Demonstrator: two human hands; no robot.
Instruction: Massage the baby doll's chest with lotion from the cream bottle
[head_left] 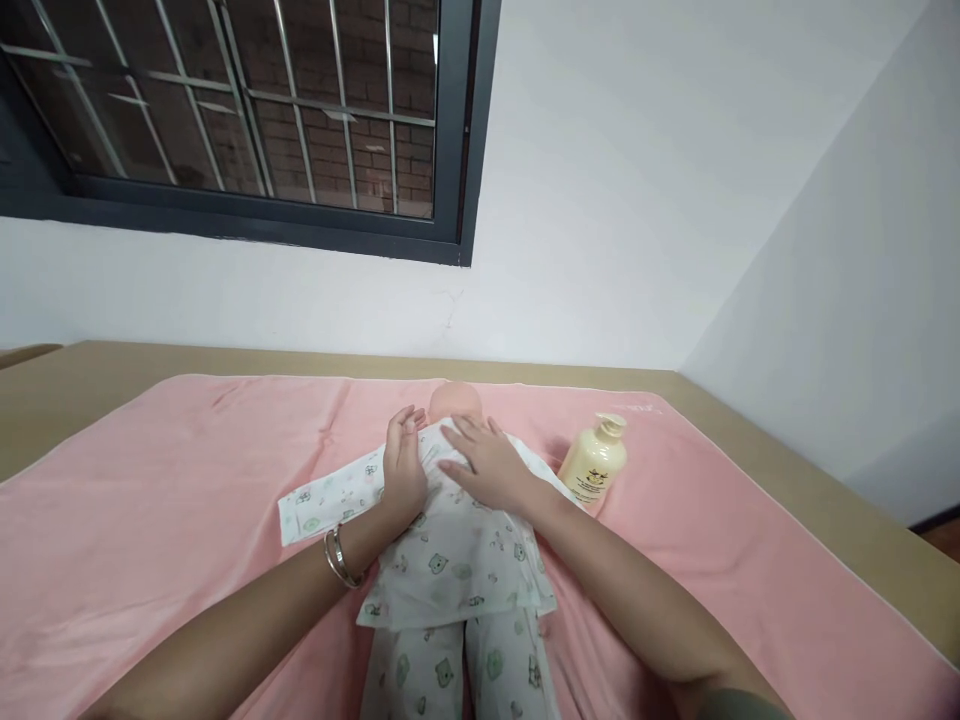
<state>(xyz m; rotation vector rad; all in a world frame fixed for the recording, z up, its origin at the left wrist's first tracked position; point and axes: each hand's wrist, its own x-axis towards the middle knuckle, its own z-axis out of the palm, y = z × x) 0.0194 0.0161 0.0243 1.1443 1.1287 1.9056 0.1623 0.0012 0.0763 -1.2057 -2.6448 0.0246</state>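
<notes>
A baby doll (454, 398) in white pyjamas with small green bear prints (457, 565) lies on its back on a pink towel (150, 480), head away from me. My left hand (403, 465) rests edge-on against the doll's chest on its left side, fingers loosely curved and apart, holding nothing; bangles circle the wrist. My right hand (486, 462) lies flat on the doll's chest, fingers stretched out toward the neck. One empty sleeve of the top (326, 500) spreads out to the left on the towel.
A cream pump bottle (595, 462) lies tilted on the towel just right of the doll. The towel covers a tan surface (825, 490) set into a corner of white walls. A dark-framed barred window (247, 120) is up at the left.
</notes>
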